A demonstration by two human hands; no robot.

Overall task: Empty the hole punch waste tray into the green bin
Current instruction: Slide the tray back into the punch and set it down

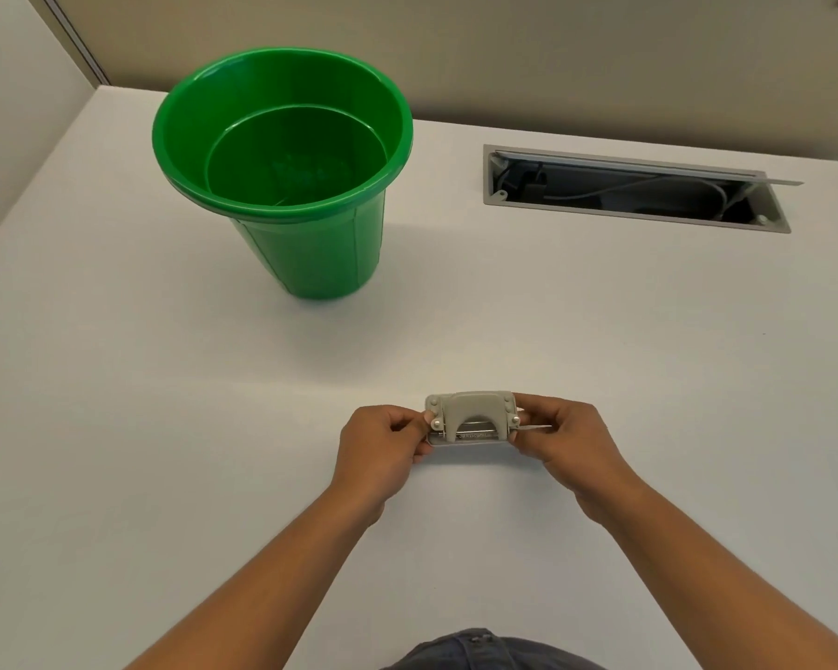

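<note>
A small grey hole punch [470, 417] sits low over the white desk [165, 427], near its front middle. My left hand [381, 452] pinches its left end and my right hand [564, 444] pinches its right end. A thin grey strip sticks out of the punch to the right, by my right fingers. The green bin [281, 133] stands upright at the back left of the desk, well beyond the punch. Its inside looks bare apart from faint marks on the bottom. I cannot tell whether the waste tray under the punch is attached.
An open cable hatch [634, 188] with wires inside is set into the desk at the back right. Beige partition walls close the desk at the back and on the left.
</note>
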